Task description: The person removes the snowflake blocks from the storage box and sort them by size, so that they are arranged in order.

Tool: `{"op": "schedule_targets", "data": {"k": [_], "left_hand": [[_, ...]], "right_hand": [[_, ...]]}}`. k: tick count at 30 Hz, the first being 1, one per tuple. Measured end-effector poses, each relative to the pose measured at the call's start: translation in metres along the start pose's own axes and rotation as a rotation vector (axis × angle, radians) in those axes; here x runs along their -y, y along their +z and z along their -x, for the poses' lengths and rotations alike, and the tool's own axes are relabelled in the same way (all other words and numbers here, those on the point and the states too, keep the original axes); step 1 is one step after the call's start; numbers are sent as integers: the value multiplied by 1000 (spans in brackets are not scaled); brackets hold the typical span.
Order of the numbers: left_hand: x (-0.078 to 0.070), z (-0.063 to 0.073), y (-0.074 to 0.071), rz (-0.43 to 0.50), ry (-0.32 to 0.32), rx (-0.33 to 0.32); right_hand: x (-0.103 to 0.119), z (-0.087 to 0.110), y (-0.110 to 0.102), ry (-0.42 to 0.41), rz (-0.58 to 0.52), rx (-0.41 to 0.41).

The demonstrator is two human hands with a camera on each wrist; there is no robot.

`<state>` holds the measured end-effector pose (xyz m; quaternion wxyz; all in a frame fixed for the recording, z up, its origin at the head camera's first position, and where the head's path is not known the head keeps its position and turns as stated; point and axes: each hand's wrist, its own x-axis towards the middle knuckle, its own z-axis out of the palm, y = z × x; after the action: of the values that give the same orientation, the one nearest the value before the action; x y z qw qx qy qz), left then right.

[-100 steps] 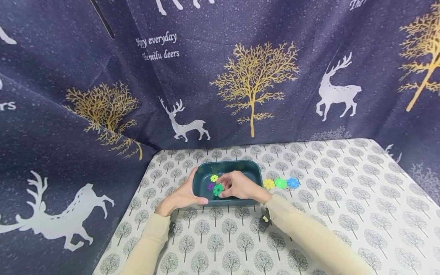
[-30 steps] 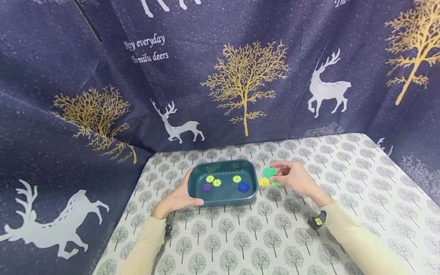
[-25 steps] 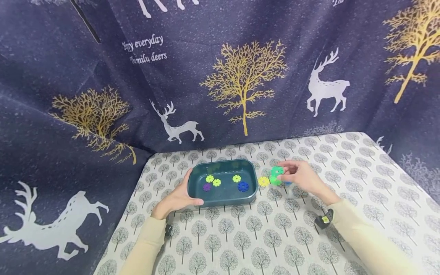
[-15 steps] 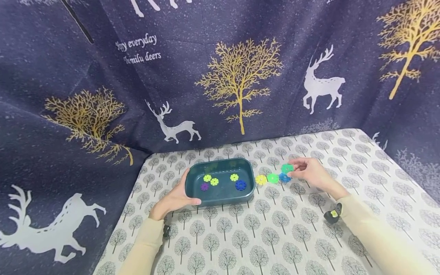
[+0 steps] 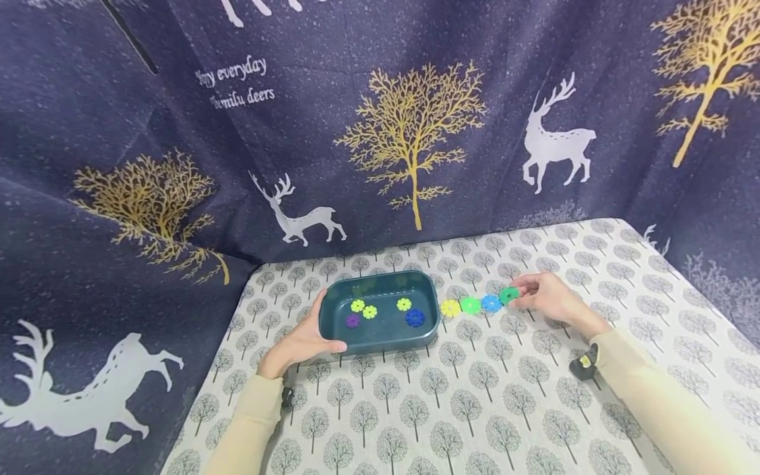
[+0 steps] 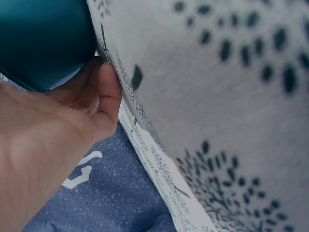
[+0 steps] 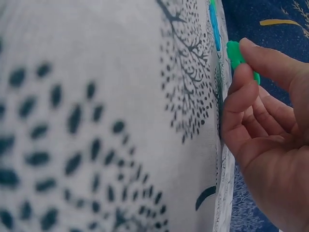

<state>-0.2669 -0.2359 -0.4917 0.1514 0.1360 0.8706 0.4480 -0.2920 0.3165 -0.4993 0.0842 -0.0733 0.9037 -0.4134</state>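
In the head view my left hand (image 5: 301,341) grips the left end of a dark teal plastic bin (image 5: 380,344), thumb on the near rim and fingers around the far side. My right hand (image 5: 549,298) pinches a green snowflake disc (image 5: 508,295), a flat plastic piece with a notched edge, between thumb and fingertips. That disc is low over the cloth at the right end of a row, beside a blue disc (image 5: 491,303), a light green disc (image 5: 471,305) and a yellow disc (image 5: 450,308). The right wrist view shows the green disc (image 7: 235,54) edge-on between thumb and index finger.
Inside the bin lie three small yellow-green discs (image 5: 404,304), a purple disc (image 5: 353,320) and a larger dark blue disc (image 5: 415,318). A tree-print cloth (image 5: 439,422) covers the table. Behind it hangs a dark blue curtain (image 5: 320,152) with deer and trees.
My right hand has lifted the green disc out of the bin, carried it right above the row and lowered it past the blue disc. My left hand has kept its grip on the bin.
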Motion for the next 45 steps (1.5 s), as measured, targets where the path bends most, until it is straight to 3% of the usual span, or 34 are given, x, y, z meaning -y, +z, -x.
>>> {"op": "schedule_targets", "data": {"k": [5,12,27,41,45], "left_hand": [[0,0,0,3,-12,1],[1,-1,-2,8,20,7],[0,1,-1,14,-12,4],[-1,0,-2,6,-11,-2],[0,0,-1,6,-19,4]], "right_hand": [[-3,-1,-1,-10,14,4],[-4,-2,0,-38,86,-9],[5,1,1,-61,195,-34],[9,1,1,-59,224,-26],[14,7,3,-83,233,-69]]}}
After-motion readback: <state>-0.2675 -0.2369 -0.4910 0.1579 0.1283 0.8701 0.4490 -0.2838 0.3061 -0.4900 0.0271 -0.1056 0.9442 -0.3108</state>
